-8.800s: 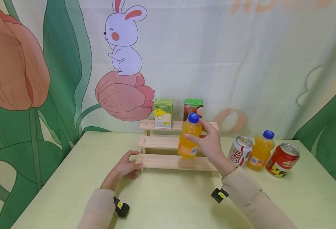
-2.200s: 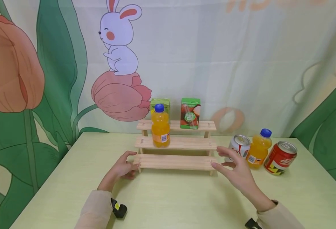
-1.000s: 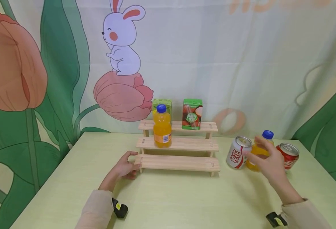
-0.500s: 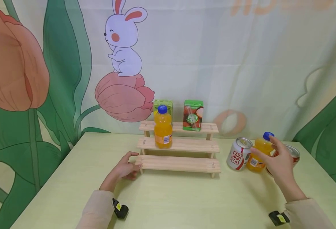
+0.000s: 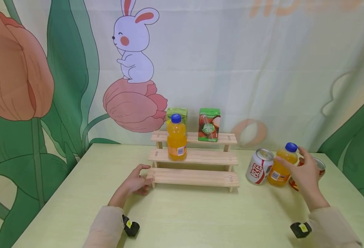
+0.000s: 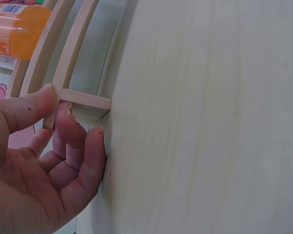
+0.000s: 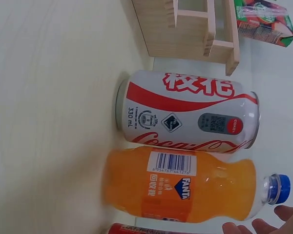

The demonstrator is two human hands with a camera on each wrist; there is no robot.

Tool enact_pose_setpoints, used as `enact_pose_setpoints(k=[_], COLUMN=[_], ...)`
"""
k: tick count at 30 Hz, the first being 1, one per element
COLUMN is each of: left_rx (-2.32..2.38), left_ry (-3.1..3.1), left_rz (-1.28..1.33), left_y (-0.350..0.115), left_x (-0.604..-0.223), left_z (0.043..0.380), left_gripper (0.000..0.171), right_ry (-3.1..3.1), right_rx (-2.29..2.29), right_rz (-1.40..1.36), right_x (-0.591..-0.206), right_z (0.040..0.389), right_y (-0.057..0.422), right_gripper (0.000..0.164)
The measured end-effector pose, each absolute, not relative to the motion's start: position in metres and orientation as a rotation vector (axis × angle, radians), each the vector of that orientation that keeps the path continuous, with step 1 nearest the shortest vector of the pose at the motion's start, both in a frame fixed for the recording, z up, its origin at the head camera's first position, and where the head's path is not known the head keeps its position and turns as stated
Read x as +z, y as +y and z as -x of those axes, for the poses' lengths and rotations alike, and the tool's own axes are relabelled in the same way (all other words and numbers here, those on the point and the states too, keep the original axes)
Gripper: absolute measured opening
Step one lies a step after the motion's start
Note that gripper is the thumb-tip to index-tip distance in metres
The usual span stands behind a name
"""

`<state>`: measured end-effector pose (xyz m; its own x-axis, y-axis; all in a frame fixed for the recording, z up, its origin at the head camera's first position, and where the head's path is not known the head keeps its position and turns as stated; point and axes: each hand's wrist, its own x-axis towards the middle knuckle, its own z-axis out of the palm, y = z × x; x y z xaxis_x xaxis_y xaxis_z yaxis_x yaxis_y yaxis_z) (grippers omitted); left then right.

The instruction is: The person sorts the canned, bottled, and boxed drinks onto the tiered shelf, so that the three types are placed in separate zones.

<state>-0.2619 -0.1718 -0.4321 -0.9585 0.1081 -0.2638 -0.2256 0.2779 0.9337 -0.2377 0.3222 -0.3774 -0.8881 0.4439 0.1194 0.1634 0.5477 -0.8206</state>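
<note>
My left hand [image 5: 135, 181] pinches the left end of the lowest step of a three-tier wooden shelf [image 5: 194, 176], thumb above and fingers below in the left wrist view. Around the upper part of an orange Fanta bottle [image 5: 280, 168] my right hand [image 5: 307, 177] is spread, thumb on the near left side and fingers by the blue cap. In the right wrist view its fingertips [image 7: 261, 226] are right by the neck of that bottle. A white-and-red Coca-Cola can [image 5: 257, 167] stands left of the bottle. A red can [image 5: 320, 166] is partly hidden behind my right hand.
Another orange bottle [image 5: 177, 141] stands on the middle step at left. Behind it, a light green juice carton [image 5: 182, 112] is mostly hidden on the top step. A red-and-green carton [image 5: 209, 125] stands to its right. A printed cloth [image 5: 225, 69] hangs behind the table.
Earlier my right hand carried an orange bottle at the shelf; that bottle now stands on the middle step. The right hand has moved right to the other bottle. The left hand stays put.
</note>
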Motion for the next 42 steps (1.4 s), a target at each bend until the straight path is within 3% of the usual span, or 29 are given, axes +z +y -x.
enact_pose_setpoints(k=[6,13,25,30,34,42], left_rx=[1.741,1.743,1.735,1.737,1.735,1.733], left_ry=[2.27,2.274,2.287,2.28,2.285,2.293], left_rz=[0.115,0.122,0.117,0.118,0.11,0.12], left_y=[-0.172,-0.171,-0.171,-0.171,-0.171,-0.172], left_x=[-0.433,-0.433,-0.432,-0.432,-0.433,-0.435], left_z=[0.262,0.262,0.262,0.262,0.262,0.262], left_gripper=[0.057,0.057,0.057,0.057,0.057,0.057], right_ry=[-2.47,-2.466,-2.448,-2.474,-2.445,-2.345], right_rx=[1.268,1.189,1.322,1.308,1.306,1.299], right_rz=[0.521,0.524,0.57,0.581,0.593,0.602], right_x=[-0.404,-0.462,-0.375,-0.358,-0.369,-0.431], right_z=[0.267,0.32,0.257,0.242,0.247,0.29], right_y=[0.35,0.399,0.322,0.305,0.312,0.36], right_gripper=[0.098,0.099,0.092,0.081,0.078,0.09])
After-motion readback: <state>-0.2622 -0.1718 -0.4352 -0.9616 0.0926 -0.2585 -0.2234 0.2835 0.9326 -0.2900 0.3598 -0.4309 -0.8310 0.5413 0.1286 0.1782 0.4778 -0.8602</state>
